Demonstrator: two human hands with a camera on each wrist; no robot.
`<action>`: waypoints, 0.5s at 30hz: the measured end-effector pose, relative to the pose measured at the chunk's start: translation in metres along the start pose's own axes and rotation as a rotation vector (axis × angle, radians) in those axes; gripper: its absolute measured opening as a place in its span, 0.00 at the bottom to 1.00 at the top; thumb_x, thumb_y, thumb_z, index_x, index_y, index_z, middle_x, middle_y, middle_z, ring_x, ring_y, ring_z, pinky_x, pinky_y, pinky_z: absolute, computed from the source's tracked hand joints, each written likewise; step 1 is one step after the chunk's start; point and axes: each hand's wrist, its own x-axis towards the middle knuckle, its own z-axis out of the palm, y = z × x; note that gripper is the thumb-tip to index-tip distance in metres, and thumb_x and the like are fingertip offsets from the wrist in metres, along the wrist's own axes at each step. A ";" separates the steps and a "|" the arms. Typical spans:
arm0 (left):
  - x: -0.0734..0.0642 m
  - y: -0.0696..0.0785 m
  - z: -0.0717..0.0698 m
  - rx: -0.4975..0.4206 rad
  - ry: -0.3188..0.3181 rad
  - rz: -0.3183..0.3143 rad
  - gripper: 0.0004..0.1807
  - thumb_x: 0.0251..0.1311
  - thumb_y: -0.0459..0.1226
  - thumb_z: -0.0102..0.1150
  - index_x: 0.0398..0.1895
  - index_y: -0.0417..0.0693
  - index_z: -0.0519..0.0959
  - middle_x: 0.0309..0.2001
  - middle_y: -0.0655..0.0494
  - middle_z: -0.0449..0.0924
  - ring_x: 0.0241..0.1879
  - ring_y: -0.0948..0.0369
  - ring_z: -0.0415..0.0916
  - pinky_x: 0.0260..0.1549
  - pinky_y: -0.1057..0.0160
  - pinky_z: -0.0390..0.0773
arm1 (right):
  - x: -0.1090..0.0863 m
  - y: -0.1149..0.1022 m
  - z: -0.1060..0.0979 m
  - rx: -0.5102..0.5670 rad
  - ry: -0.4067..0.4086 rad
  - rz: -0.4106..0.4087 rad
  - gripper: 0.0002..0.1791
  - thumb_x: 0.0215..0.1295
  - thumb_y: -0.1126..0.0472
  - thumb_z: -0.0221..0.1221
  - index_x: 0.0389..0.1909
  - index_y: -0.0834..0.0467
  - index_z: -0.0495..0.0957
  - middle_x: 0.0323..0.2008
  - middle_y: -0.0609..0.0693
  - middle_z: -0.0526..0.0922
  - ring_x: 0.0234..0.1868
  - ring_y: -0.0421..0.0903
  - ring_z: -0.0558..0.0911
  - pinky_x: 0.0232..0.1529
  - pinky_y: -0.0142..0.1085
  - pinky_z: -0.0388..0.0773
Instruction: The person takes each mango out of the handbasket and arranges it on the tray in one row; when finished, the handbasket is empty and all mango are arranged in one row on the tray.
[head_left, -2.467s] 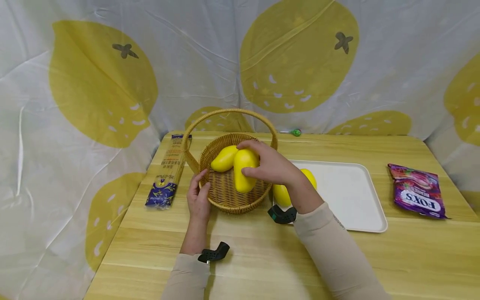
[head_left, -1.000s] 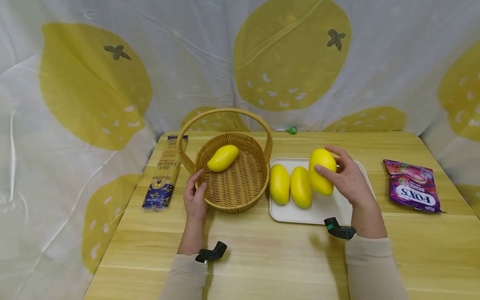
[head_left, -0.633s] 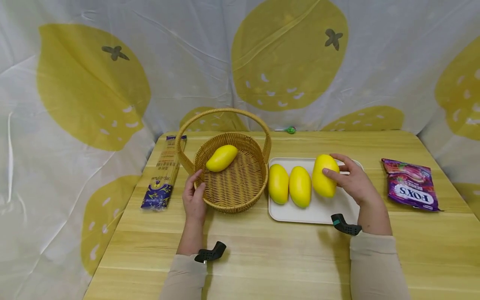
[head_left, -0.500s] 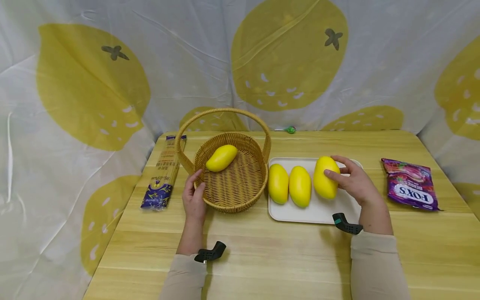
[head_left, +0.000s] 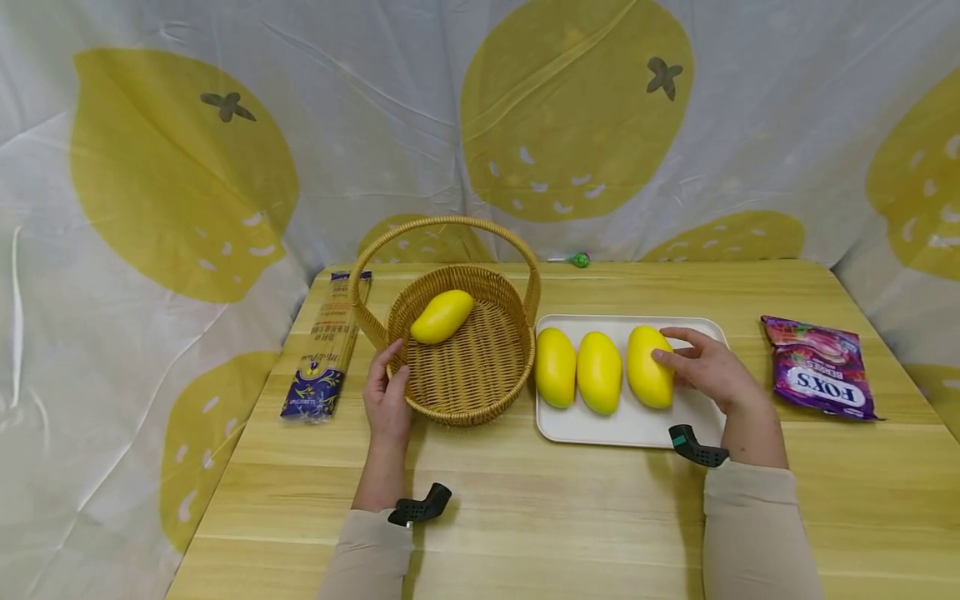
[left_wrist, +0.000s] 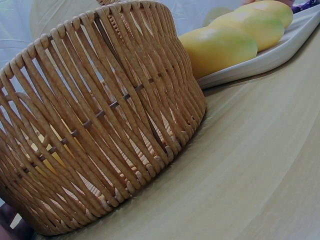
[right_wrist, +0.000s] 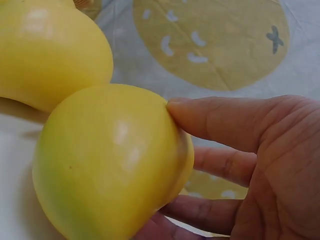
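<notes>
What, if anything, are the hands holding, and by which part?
The right hand holds the rightmost mango by its right side; the left hand appears only to touch the basket.

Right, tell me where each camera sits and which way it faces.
Head: on the head, facing forward-down over basket and tray; left hand and right hand show.
Left wrist: on that wrist, facing the basket's side; left fingers show darkly.
Right wrist: on that wrist, facing a mango and the curtain; right thumb and fingers show.
Head and left wrist share the basket.

Lemon-print fabric booth [head_left: 375, 117], wood-grain table [head_left: 540, 525]
</notes>
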 end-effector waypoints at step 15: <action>0.001 -0.001 0.000 0.002 -0.002 0.003 0.22 0.67 0.25 0.48 0.63 0.31 0.74 0.59 0.66 0.78 0.75 0.53 0.61 0.77 0.51 0.56 | 0.002 0.004 -0.001 -0.027 -0.065 -0.015 0.43 0.74 0.41 0.55 0.80 0.60 0.54 0.71 0.71 0.63 0.60 0.56 0.78 0.62 0.45 0.81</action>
